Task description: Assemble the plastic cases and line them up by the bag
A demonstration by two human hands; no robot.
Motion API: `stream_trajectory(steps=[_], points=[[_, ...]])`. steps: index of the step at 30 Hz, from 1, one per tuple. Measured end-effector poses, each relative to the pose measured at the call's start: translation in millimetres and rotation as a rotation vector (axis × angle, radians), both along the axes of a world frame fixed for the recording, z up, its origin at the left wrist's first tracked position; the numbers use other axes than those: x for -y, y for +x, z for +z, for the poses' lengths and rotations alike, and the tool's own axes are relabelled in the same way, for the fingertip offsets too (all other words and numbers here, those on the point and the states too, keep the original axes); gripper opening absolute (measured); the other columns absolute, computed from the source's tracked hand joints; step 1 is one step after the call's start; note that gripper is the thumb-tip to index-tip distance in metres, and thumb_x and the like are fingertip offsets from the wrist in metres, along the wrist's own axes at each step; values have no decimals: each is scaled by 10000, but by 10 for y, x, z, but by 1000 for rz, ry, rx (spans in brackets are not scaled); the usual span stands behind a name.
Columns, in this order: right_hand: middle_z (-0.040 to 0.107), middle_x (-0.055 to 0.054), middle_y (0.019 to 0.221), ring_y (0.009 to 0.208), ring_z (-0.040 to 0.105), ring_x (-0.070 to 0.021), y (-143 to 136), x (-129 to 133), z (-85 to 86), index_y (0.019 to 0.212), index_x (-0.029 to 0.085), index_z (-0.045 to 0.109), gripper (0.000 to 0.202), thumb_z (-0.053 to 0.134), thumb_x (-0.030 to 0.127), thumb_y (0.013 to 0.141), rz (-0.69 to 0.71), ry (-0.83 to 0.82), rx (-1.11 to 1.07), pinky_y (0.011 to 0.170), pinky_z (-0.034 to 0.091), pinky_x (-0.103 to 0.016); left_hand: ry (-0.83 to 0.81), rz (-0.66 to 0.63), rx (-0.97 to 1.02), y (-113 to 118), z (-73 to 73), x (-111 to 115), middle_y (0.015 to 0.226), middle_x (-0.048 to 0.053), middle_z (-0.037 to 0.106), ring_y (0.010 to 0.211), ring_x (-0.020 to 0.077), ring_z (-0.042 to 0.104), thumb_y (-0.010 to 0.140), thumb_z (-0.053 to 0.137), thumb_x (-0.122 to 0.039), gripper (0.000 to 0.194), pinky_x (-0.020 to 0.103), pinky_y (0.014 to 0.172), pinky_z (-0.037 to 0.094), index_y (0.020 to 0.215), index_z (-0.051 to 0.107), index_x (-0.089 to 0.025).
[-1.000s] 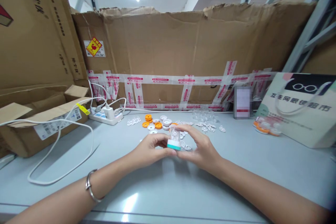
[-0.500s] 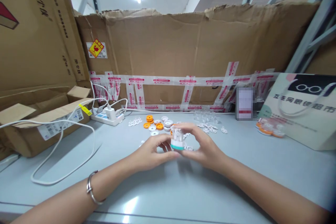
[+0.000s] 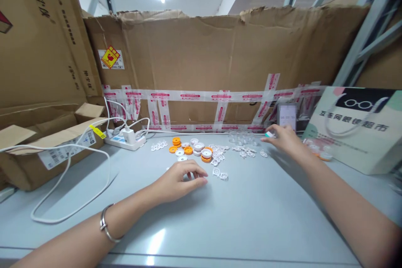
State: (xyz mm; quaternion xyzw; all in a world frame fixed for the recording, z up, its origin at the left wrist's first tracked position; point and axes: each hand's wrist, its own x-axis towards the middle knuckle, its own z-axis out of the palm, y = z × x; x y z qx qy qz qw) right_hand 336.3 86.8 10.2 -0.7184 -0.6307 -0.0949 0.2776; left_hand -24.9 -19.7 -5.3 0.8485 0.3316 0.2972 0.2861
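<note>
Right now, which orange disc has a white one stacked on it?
The frontmost orange disc, toward the cluster's right: a white disc sits on top. No other orange one visibly carries white.

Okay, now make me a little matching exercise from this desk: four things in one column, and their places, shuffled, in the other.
1. Bracelet
2. Shopping bag
3. Power strip
4. Teal-and-white item

A. Beside the open cardboard box
B. At the fingertips of the right hand
C. Around the left wrist
D. Standing at the right side of the desk

Right pairs: 1-C, 2-D, 3-A, 4-B.
</note>
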Motion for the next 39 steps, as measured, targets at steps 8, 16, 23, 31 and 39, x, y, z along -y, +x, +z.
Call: stream_trajectory(steps=[8,16,23,31,39], points=[[502,-175,1030,754,628,-286,145,-124,-349,1004,141,617,253,535,152,766,-105,-131,117,668,443,-377,3,-9,8,-11,11,10,900,39,633,794,130,570,848,528,-295,195,239,710,446,935,656,-176],[596,-162,1052,929,595,-303,157,-224,-442,1290,142,361,668,639,275,697,-101,-42,73,716,443,-350,15,5,10,-31,19,35,901,31,633,799,129,573,843,535,-292,183,243,716,447,930,658,-189],[635,-107,891,868,598,-260,161,-285,-484,1035,136,564,437,651,339,659,-123,39,-42,680,437,-306,8,-10,2,-27,31,60,900,29,633,806,128,573,843,536,-296,182,239,728,449,926,658,-189],[668,-53,750,692,619,-195,111,-335,-500,1091,130,581,406,578,233,699,-106,66,-174,628,449,-269,8,-13,-16,-18,43,59,900,33,640,799,129,571,840,540,-290,179,238,722,451,915,660,-181],[668,-63,777,695,612,-211,93,-354,-521,1103,137,589,405,528,253,719,-56,81,-191,674,467,-311,32,-44,-17,-20,57,82,889,32,645,800,133,568,846,536,-288,178,251,735,446,921,656,-180]])
